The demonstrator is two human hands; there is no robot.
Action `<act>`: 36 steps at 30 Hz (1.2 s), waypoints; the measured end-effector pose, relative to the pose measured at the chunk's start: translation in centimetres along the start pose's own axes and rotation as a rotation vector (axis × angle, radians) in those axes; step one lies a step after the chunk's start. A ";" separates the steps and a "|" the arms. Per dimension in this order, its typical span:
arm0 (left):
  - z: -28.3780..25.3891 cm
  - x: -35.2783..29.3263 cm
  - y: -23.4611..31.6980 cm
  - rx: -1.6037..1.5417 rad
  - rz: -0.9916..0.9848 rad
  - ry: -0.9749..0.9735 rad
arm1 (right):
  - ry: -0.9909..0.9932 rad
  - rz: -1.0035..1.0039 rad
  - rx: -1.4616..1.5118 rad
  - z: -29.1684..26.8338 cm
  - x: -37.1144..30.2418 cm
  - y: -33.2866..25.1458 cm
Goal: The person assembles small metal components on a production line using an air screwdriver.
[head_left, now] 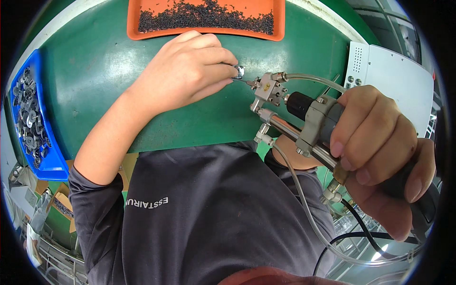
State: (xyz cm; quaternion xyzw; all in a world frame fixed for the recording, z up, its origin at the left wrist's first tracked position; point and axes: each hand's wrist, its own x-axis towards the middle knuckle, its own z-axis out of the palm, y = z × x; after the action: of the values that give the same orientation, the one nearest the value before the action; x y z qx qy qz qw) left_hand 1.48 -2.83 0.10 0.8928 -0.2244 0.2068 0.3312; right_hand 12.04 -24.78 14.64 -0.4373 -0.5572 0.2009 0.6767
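Right hand, right of frame: grip clenched round hose-fed tool. Left hand, upper centre: grip pinching small shiny part above tabletop. Advisable: part braced, tip aligned.

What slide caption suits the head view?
Left grip on a small shiny part, right grip on a hose-fitted tool, near an orange tray of black pieces.

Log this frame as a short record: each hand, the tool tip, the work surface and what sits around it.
Left hand: holds a small shiny part at the fingertips
Right hand: grips a hand-held tool with hoses
Tool tip: beside the part; contact unclear
Surface: green tabletop
Far side: orange tray, tiny black pieces
Left side: blue tray, dark parts
Right side: white box
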 end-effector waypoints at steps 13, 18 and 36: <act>-0.4 0.3 -0.6 -0.007 0.052 -0.012 | -0.008 -0.056 0.066 1.8 3.5 1.7; 0.6 0.8 -0.7 -0.032 0.048 -0.068 | 0.287 -0.096 0.038 2.2 1.3 3.0; -26.0 -16.5 -0.8 0.760 -0.867 0.354 | 0.371 -0.288 -0.084 -0.1 -1.3 0.0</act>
State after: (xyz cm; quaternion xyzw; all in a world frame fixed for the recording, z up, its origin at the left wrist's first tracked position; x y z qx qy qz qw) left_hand -17.29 19.82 9.22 0.9107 0.3083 0.2643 0.0752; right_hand 11.73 -25.82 13.85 -0.4106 -0.4877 -0.0049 0.7704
